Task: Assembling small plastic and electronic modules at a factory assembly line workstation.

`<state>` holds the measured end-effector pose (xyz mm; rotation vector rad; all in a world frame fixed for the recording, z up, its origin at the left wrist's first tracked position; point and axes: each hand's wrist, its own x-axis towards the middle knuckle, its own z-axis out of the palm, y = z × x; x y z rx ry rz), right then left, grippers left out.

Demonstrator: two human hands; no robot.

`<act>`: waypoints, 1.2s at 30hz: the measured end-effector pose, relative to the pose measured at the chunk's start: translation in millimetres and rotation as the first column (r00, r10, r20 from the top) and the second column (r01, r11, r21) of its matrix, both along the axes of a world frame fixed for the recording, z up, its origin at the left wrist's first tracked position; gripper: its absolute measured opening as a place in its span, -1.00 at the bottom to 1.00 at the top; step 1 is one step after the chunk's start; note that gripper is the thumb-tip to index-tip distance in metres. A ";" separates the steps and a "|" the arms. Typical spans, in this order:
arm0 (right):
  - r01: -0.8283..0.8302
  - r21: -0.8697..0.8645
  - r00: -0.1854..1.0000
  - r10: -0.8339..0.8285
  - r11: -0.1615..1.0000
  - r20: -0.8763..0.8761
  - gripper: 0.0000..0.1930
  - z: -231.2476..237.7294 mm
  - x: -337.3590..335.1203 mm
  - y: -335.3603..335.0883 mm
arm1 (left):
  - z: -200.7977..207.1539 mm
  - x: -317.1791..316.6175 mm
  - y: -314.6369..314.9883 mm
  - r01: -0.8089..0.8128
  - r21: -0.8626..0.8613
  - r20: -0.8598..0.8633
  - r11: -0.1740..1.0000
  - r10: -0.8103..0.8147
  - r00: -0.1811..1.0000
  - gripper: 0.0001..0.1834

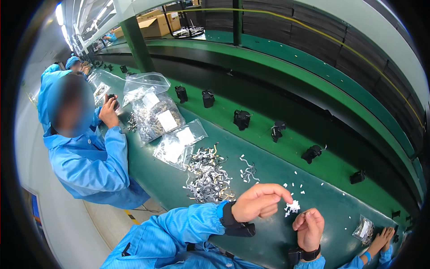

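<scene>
My left hand [259,201] reaches over the green table, its index finger stretched out and the other fingers curled. That fingertip is at the edge of a small pile of white plastic pieces [293,206], and I see nothing held in this hand. Just right of the pile, my right hand [310,227] is closed with thumb and index finger pinched together. Whatever lies in that pinch is too small to make out. Several loose white pieces [302,192] are scattered beyond the pile. To the left lies a heap of short grey, white and black wire leads [209,175], with a few separate leads [247,169] beside it.
Clear bags of parts [156,114] and a flatter bag [181,143] lie behind the wire heap. Black devices [242,119] stand in a row along the green ledge. A co-worker in blue [89,157] works at left; another person's hands [380,240] are beside a small bag [363,229] at right.
</scene>
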<state>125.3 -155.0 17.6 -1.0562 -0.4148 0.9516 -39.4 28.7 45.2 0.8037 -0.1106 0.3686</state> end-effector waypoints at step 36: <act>-0.083 -0.124 0.970 0.108 0.989 0.218 -0.84 -8.3 -7.9 -2.0 | -38.1 28.4 -21.5 0.197 0.384 -0.376 0.902 -0.042 0.926 -0.80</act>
